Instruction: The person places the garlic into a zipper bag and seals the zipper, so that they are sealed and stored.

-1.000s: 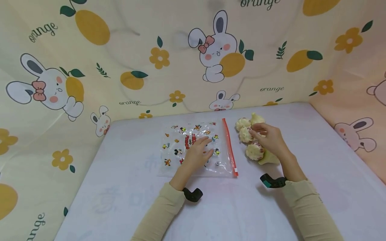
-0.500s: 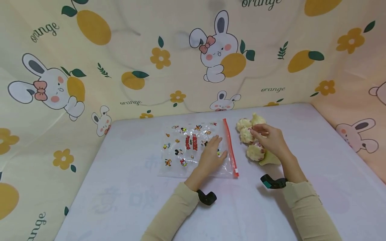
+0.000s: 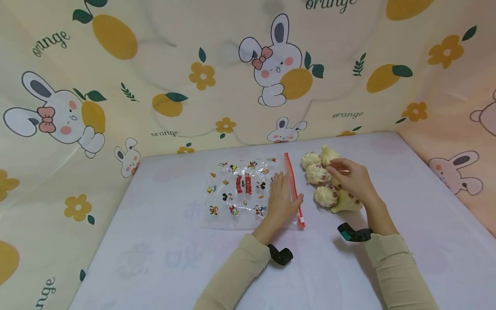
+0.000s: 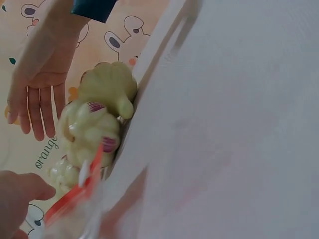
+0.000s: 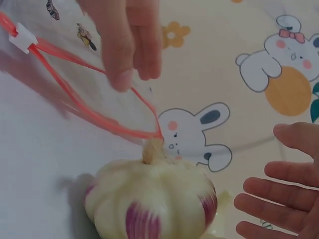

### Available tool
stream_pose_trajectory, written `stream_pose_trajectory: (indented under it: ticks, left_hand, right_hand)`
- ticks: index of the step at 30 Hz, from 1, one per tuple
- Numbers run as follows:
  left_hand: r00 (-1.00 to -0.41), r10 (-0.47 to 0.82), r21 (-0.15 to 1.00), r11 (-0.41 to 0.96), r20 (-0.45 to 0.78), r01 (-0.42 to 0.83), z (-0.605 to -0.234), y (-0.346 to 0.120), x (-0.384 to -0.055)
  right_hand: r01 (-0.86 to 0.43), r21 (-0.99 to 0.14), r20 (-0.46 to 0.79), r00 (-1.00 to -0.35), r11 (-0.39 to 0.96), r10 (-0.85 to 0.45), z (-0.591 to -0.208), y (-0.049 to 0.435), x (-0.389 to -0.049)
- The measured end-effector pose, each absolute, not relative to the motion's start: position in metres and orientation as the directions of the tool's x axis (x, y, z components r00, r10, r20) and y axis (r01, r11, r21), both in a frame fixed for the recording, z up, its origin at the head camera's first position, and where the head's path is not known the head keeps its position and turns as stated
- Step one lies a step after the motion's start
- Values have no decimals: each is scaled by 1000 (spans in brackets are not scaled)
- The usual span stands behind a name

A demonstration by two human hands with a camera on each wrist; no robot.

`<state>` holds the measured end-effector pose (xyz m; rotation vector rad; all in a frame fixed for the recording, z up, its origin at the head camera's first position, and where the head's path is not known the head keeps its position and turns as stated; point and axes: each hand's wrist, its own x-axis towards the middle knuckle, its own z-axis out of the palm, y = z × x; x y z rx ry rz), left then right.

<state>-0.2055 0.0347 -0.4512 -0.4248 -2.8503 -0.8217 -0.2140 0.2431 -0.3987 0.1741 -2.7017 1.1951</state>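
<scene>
Cream printed cloth behind and beside a white-covered worktop.
Patterned with cartoon rabbits, yellow fruit, mustard flowers; faintly creased; pinker at far right.

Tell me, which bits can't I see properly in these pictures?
Head view: parts of some garlic bulbs, behind the right hand.
Head view: part of the clear bag, behind the left hand.
Left wrist view: details of the red zip strip, blurred.
Right wrist view: underside of the nearest garlic bulb, cut off by the bottom edge.

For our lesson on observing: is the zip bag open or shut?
The bag is open: the right wrist view shows its red edges parted beyond the white slider.
</scene>
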Motion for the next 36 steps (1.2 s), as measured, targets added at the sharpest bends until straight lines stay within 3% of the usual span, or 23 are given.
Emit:
stream_pose_trajectory:
  ticks: [8,24,36]
  left_hand:
    - [-959,187,494,827,212,270,-457,40,-202]
    - [-947,50,706,654,319,272,-455,31,-206]
    - [-861,-73,699,620,504,357,-440,24,-206]
  right_hand:
    - [-168,-726,203,-979,666,-26,-405,249,-214]
    - [-185,-746,167,-982,640,-89,-399,225,-217]
    - [-213,-734,214,-974,644,-79,-397,206,-219]
